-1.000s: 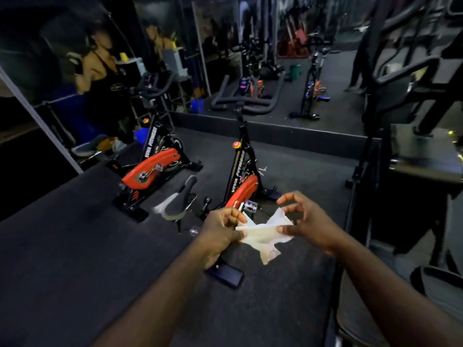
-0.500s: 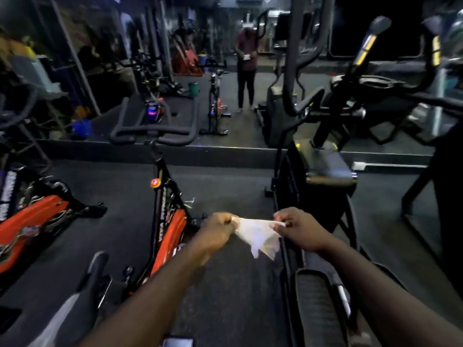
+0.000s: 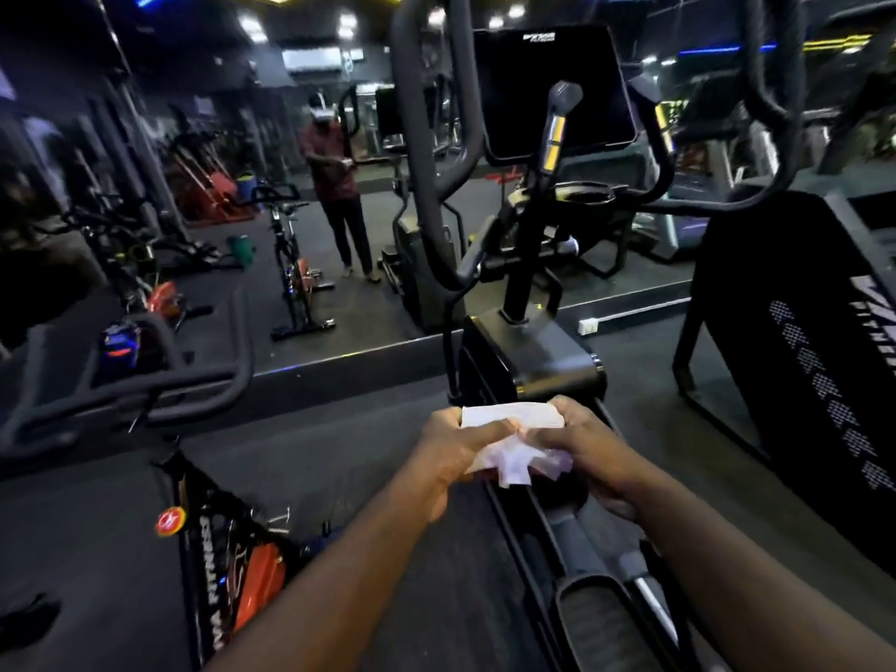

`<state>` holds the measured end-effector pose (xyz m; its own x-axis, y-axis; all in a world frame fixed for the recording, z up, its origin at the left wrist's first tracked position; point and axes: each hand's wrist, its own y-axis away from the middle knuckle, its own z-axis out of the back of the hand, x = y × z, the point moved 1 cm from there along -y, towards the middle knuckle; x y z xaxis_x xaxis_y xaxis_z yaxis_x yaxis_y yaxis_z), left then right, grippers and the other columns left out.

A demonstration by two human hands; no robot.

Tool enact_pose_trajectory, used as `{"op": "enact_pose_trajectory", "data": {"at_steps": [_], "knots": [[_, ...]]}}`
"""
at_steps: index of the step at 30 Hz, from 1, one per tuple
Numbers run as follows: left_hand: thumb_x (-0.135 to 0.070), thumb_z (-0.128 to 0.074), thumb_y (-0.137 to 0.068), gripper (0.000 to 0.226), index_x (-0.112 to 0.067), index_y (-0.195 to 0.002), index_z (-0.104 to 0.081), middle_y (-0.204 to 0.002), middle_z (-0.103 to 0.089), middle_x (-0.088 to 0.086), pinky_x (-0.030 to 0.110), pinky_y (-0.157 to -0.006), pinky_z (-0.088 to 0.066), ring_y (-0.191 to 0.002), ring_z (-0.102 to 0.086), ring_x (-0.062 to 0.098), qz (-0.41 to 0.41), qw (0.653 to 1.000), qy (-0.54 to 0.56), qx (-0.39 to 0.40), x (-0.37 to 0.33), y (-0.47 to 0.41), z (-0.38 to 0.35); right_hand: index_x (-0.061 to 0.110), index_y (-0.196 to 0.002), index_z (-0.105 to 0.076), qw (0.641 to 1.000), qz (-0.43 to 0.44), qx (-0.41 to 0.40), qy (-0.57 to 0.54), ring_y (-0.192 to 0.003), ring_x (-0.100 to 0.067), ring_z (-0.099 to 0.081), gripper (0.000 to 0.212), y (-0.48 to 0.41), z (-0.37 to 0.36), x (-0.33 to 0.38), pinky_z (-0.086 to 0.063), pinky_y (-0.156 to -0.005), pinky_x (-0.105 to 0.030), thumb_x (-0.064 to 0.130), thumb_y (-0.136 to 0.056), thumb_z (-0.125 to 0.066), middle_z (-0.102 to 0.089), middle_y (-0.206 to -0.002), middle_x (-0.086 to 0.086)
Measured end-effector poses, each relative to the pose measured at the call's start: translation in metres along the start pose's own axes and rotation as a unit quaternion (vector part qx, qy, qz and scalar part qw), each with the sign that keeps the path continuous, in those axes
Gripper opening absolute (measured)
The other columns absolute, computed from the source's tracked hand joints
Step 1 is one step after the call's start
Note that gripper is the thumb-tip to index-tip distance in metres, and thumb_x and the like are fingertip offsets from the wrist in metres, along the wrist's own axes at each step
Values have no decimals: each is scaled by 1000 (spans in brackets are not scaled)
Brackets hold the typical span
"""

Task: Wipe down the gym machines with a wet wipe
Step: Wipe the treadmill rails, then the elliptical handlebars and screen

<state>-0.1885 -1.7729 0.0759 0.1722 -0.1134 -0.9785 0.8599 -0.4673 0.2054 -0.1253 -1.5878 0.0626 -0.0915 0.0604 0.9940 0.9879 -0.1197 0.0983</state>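
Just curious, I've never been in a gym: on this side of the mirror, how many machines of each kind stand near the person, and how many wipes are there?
spin bike: 1
elliptical trainer: 1
tall black machine at right: 1
wet wipe, held by left hand and right hand: 1
Total: 4

A gym — an elliptical trainer (image 3: 528, 354) ahead, a spin bike (image 3: 208, 540) at left, a wall mirror (image 3: 232, 152) behind.

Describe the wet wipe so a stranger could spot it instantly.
Find the black elliptical machine with the dark console screen. Just before its base, the left hand and right hand hold the wet wipe between them. It is the only white, crumpled sheet among black equipment.
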Motion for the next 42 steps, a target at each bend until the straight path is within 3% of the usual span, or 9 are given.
{"op": "enact_pose_trajectory", "data": {"at_steps": [4, 7, 11, 15, 19, 25, 32, 38, 42], "knots": [[-1, -86, -82, 38, -1, -112, -62, -108, -78, 17, 44, -68, -65, -90, -79, 31, 34, 999, -28, -2, -18, -55, -15, 0, -120, -54, 999, -8, -34, 13, -73, -17, -68, 39, -48, 46, 3, -50, -51, -24, -17, -86, -64, -68, -97, -17], [8, -81, -84, 33, -3, -101, -55, -106, -72, 26, 45, -62, -66, -78, -77, 33, 31, 998, -48, -22, -28, -102, -21, -1, -121, -54, 998, -3, -40, 40, -81, -24, -68, 39, -87, 90, 9, -55, -62, -34, -17, -87, -64, -68, -104, -25], [7, -76, -90, 24, 2, -107, -59, -93, -77, 23, 38, -60, -65, -74, -77, 32, 21, 998, -44, -30, -40, -154, -31, -3, -122, -58, 996, 11, -75, 54, -84, -31, -68, 28, -138, 137, 7, -54, -79, -47, -7, -95, -65, -73, -102, -29], [1, -80, -89, 34, -1, -118, -63, -99, -81, 13, 35, -68, -65, -86, -79, 30, 14, 999, -51, -10, -42, -191, -45, 10, -124, -55, 995, 19, -95, -3, -74, -15, -71, 24, -164, 144, -2, -59, -66, -33, 1, -103, -58, -77, -86, 2], [4, -84, -84, 46, -8, -122, -60, -97, -80, 14, 29, -61, -61, -82, -79, 24, -30, 998, -45, -31, -51, -225, -54, 26, -129, -52, 994, 6, -98, -48, -64, 0, -64, 32, -180, 145, 6, -50, -58, -23, 36, -101, -65, -71, -90, 17], [5, -75, -91, 48, -26, -123, -57, -73, -76, -1, 23, -51, -50, -63, -69, 10, -124, 991, -54, -2, -73, -277, -54, 25, -134, -45, 982, 76, -169, 30, -83, -21, -75, 70, -201, 160, 34, -62, -70, -36, -4, -82, -83, -75, -103, -18], [-4, -65, -100, 36, -37, -113, -68, -72, -64, 1, 28, -59, -44, -61, -54, 14, -222, 970, -66, 79, -110, -314, -41, 22, -109, -59, 944, 160, -251, 142, -67, -16, -67, 37, -223, 151, 77, -52, -56, -26, 0, -87, -79, -75, -90, -10], [13, -63, -94, 23, -3, -107, -73, -91, -74, 7, 19, -65, -52, -73, -63, 11, -162, 950, 159, 217, -124, -333, -35, 9, -113, -66, 941, 221, -208, -148, -104, -31, -67, 32, -219, 143, 96, -59, -90, -44, 3, -84, -77, -71, -119, -23], [1, -70, -67, 53, -9, -119, -74, -117, -78, 8, 27, -83, -56, -103, -71, 17, -160, 955, 143, 202, -124, -353, -39, 15, -114, -71, 954, 187, -232, 27, -106, -28, -65, 37, -221, 154, 104, -51, -104, -55, 5, -80, -83, -71, -116, -19]]}}
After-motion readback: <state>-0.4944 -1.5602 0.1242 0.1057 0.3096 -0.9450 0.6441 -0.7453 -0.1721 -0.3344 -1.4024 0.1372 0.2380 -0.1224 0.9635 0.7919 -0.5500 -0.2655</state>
